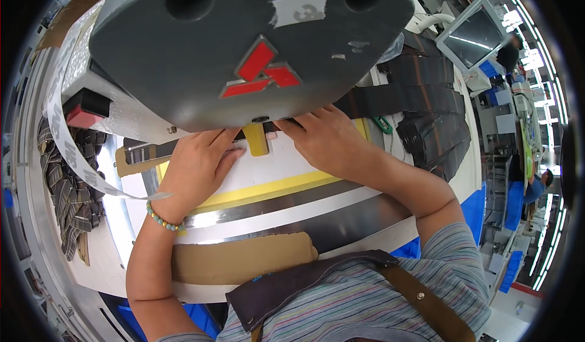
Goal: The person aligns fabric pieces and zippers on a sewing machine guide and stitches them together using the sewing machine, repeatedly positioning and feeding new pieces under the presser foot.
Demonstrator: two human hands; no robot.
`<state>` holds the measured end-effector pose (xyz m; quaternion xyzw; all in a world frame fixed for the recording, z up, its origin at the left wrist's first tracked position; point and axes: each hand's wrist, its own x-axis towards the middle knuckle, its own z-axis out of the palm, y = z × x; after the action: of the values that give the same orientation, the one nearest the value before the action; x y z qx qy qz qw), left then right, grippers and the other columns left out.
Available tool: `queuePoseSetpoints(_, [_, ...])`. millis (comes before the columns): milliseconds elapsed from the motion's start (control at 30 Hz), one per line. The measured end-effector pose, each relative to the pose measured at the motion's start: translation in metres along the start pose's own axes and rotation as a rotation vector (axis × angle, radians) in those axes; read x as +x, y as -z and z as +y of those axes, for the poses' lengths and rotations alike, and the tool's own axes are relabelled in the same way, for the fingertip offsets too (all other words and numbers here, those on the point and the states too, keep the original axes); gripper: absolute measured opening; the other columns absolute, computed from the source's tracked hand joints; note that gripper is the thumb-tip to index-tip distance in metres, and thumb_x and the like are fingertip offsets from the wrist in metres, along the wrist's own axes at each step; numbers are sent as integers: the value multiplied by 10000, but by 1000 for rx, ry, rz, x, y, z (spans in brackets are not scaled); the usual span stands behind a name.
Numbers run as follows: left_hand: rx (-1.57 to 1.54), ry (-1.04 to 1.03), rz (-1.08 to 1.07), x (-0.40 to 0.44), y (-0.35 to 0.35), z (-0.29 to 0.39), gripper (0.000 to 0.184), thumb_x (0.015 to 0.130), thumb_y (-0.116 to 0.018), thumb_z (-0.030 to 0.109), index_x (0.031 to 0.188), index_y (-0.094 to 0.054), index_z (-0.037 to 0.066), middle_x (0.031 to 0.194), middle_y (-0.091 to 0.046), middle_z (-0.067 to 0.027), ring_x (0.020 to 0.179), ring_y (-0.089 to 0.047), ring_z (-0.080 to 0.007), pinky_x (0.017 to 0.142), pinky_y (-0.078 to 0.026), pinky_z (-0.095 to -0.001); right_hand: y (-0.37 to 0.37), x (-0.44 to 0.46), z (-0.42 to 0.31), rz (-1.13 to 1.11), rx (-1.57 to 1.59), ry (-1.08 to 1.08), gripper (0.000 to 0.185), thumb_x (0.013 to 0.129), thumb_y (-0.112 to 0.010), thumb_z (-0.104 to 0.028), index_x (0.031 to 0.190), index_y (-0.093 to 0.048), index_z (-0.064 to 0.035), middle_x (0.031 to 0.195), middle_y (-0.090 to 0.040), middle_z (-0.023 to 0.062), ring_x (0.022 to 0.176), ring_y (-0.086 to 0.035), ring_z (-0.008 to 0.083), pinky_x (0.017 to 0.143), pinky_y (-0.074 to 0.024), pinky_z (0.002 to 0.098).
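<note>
A large grey machine head with a red three-diamond emblem hangs over the work and hides several of my fingertips. Below it, a dark fabric strip comes in from the right and passes by my fingers. My left hand lies fairly flat at the strip's left part, thumb apart from the fingers. With its fingers bent down, my right hand presses on the strip, though its exact grip is partly covered. Between the hands stands a yellow tab on the white work plate, which yellow tape edges.
Dark striped fabric pieces are heaped at the right, beside green-handled snips. More plaid fabric hangs at the left. A white printed tape curls down by my left wrist. Brown cardboard lies along the front edge.
</note>
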<state>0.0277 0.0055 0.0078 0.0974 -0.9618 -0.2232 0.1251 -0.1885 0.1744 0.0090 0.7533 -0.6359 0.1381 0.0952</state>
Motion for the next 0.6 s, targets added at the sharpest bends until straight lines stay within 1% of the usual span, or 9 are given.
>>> queuePoseSetpoints(300, [-13, 11, -14, 0, 2, 1, 447, 927, -755, 160, 1345, -675, 27, 1293, -665, -175, 1217, -592, -363, 1078, -453, -455, 1, 0, -1, -4, -9, 21, 396, 860, -654, -78, 1236, -657, 45, 1220, -644, 148, 1185, -643, 290, 1027, -525, 415])
queuePoseSetpoints(600, [17, -5, -13, 0, 0, 0, 455, 932, -760, 175, 1342, -659, 7, 1290, -662, -173, 1200, -592, -356, 1060, -460, -449, -1, -1, 1, 6, 8, 13, 395, 853, -655, -71, 1230, -658, 48, 1217, -640, 152, 1165, -644, 299, 1034, -522, 421])
